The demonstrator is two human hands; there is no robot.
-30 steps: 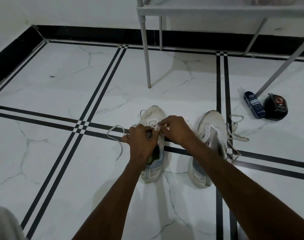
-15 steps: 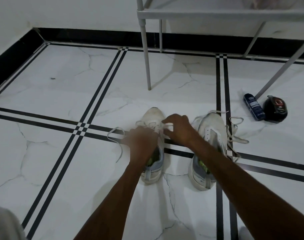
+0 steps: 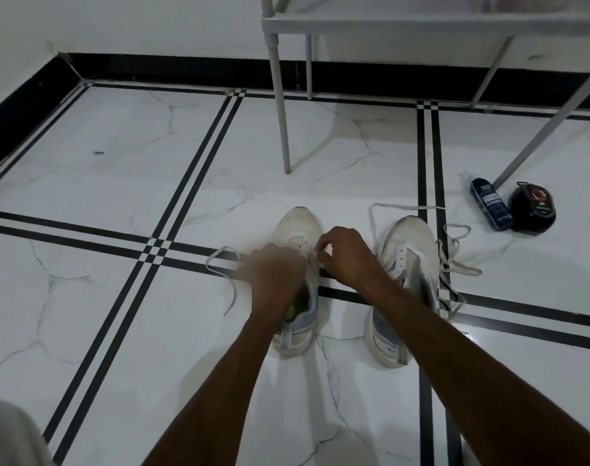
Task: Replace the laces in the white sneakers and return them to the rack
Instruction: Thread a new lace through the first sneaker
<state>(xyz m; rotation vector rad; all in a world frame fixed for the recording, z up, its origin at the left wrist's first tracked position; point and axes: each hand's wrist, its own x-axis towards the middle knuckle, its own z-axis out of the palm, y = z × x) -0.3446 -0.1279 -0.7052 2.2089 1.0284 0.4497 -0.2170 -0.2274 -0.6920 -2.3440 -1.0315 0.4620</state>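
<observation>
Two white sneakers stand side by side on the tiled floor, toes pointing away from me. My left hand (image 3: pixel 273 274) is blurred and lies over the tongue of the left sneaker (image 3: pixel 298 227); what its fingers hold is hidden. My right hand (image 3: pixel 344 257) pinches the white lace (image 3: pixel 219 264) at the left sneaker's eyelets. One end of that lace loops out on the floor to the left. The right sneaker (image 3: pixel 408 243) has loose laces (image 3: pixel 455 260) spread beside it and a strand (image 3: pixel 398 207) curving past its toe.
The white rack (image 3: pixel 388 21) stands at the back, its legs (image 3: pixel 282 112) reaching the floor just beyond the shoes. A dark blue bottle (image 3: pixel 490 203) and a round black tin (image 3: pixel 532 206) lie at the right. A black skirting runs along the walls.
A lace strand has been drawn out and now lies curved past the right sneaker's toe. My left hand has shifted over the left sneaker's tongue and is blurred.
</observation>
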